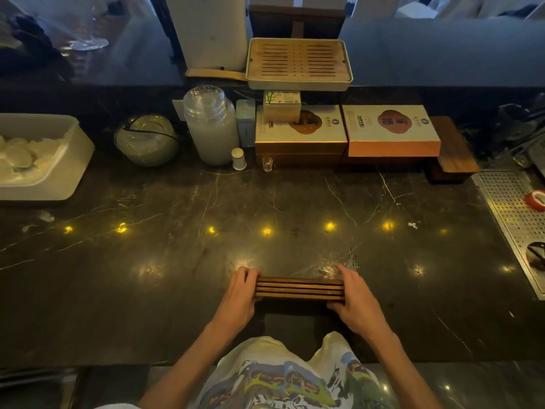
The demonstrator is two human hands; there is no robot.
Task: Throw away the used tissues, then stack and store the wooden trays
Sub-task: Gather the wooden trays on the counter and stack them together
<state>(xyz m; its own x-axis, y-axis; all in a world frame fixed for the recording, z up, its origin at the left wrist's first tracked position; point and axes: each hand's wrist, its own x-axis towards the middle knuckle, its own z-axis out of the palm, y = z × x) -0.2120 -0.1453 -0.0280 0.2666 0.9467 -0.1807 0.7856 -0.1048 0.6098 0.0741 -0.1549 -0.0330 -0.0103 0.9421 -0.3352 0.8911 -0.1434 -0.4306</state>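
Note:
A stack of several thin dark wooden trays (299, 288) is held edge-on just above the near middle of the dark marble counter (206, 208). My left hand (239, 293) grips the stack's left end, fingers curled over its far side. The right end is clamped by my right hand (358, 301) in the same way. No used tissue shows near the hands.
A white bin (59, 169) of white pieces stands far left. Along the back wall are a glass bowl (146, 140), a tall jar (211, 125), boxes (392, 129), a slatted tea tray (299, 63) on a box and a wooden block (454, 149). A perforated metal drain (514, 219) lies right.

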